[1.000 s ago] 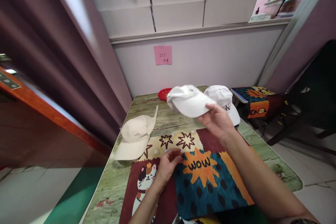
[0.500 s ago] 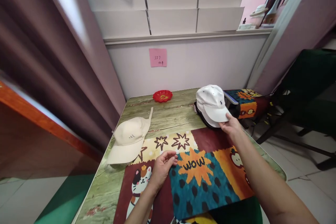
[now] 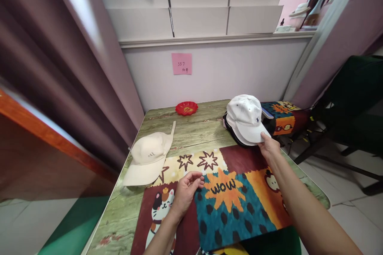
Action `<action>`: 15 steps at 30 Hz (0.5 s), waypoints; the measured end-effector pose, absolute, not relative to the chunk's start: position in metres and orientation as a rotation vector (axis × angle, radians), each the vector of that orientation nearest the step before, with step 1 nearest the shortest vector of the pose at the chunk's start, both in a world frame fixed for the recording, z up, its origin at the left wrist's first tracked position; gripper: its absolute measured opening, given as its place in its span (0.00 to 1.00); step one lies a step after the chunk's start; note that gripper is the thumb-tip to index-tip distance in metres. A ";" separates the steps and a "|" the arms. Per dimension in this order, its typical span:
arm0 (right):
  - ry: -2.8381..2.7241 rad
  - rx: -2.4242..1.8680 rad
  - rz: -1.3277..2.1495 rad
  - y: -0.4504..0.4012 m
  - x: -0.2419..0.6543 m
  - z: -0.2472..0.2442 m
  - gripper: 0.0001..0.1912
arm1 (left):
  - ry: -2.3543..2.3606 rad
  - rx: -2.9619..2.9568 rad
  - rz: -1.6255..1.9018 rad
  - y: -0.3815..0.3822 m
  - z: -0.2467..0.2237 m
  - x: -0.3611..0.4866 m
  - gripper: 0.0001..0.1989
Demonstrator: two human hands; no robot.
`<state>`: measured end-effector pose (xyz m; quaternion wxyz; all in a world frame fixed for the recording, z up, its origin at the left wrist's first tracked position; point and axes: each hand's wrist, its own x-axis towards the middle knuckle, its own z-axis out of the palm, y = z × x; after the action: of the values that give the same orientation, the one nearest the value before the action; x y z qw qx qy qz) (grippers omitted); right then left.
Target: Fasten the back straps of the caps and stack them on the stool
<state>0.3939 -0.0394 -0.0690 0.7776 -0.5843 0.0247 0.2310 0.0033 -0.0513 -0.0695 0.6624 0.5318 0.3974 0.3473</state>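
Observation:
A white baseball cap (image 3: 245,113) with a small dark logo tops a stack of caps at the table's right side. My right hand (image 3: 268,145) pinches the edge of its brim. Beneath it show another pale brim and a black cap (image 3: 235,134), mostly hidden. My left hand (image 3: 188,191) hovers over or rests on the colourful mat (image 3: 233,211), fingers loosely curled and apart, with nothing in them. To its left lies a cream cap (image 3: 149,153) with a striped logo, its strap sticking up toward the back.
A red scalloped dish (image 3: 186,108) sits near the table's back edge. Behind the table, a pink note (image 3: 181,63) is stuck on the wall. Purple curtains (image 3: 68,48) hang at the left; a dark chair (image 3: 344,107) stands at the right.
The white cap, with my right hand on its brim, has shifted slightly to the right over the stack. My left hand stays nearly in place; the view has moved a little.

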 end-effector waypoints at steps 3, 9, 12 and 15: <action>0.020 -1.378 0.415 -0.047 0.393 -0.074 0.31 | 0.896 1.208 0.777 -0.051 -0.070 0.003 0.17; -0.159 -1.710 0.162 -0.062 0.389 -0.072 0.46 | 0.901 1.220 0.776 -0.051 -0.074 0.003 0.15; -0.418 -1.936 -0.051 -0.055 0.387 -0.057 0.53 | 0.907 1.225 0.774 -0.051 -0.073 0.004 0.15; -0.596 -2.041 -0.095 -0.035 0.386 -0.038 0.62 | 0.907 1.224 0.781 -0.053 -0.072 0.004 0.15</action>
<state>0.3856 -0.0353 -0.0377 0.4850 -0.8386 -0.2449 -0.0390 0.0043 -0.0526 -0.0719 0.6554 0.5400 0.4003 0.3445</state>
